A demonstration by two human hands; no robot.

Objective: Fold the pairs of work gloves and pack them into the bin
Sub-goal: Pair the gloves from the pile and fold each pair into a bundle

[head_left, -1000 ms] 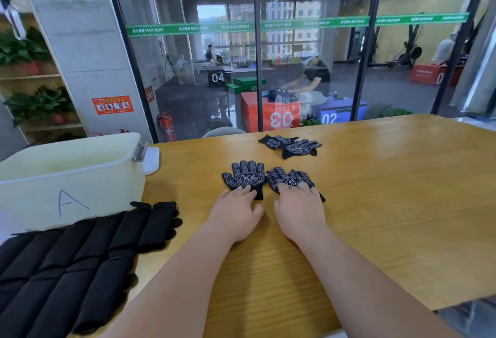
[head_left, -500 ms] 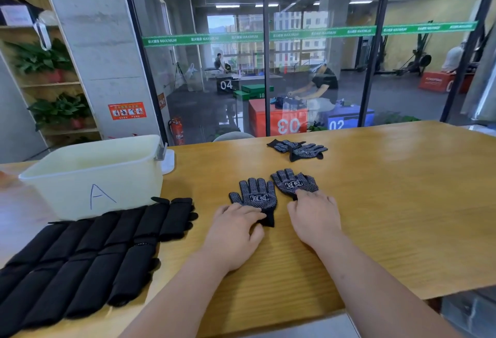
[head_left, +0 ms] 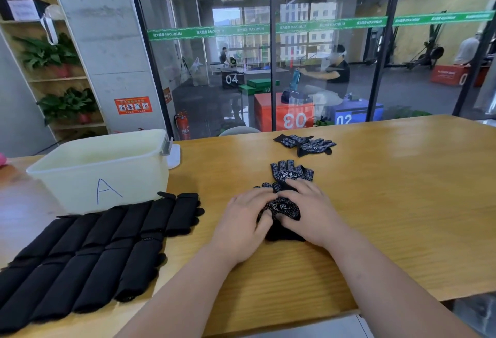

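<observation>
1. The person sits at a wooden desk [head_left: 389, 203], both bare forearms reaching out over it towards the middle.
2. Two dotted black work gloves lie there, partly overlapped. The near glove [head_left: 280, 206] rests between the hands, white logo up. The far glove [head_left: 292, 174] pokes out beyond it, its fingertips pointing away from the person.
3. The left hand [head_left: 243, 222] lies on the left side of the near glove, fingers fairly straight and a little apart, resting flat on the cloth. The thumb sits against the glove's edge. I cannot tell whether it is tucked under.
4. The right hand [head_left: 311, 211] covers the right side. Its fingers [head_left: 295, 186] are spread and reach onto the cuff end of the far glove, pressing down rather than gripping, with the thumb lying on the near glove by the logo.
5. A loose pair [head_left: 306, 144] of the same dotted gloves lies farther off on the desk, well apart from the hands, one glove crossed over the other.
6. To the left stands the pale plastic bin [head_left: 128, 176], marked with a blue "A" on its near wall. What is inside does not show from here.
7. Just in front of the bin, two rows of folded gloves [head_left: 88, 251], plain black, lie side by side and run towards the near left corner.
8. Beyond the desk is a glass wall [head_left: 322, 69], and a shelf [head_left: 61, 78] with potted plants stands at far left.
</observation>
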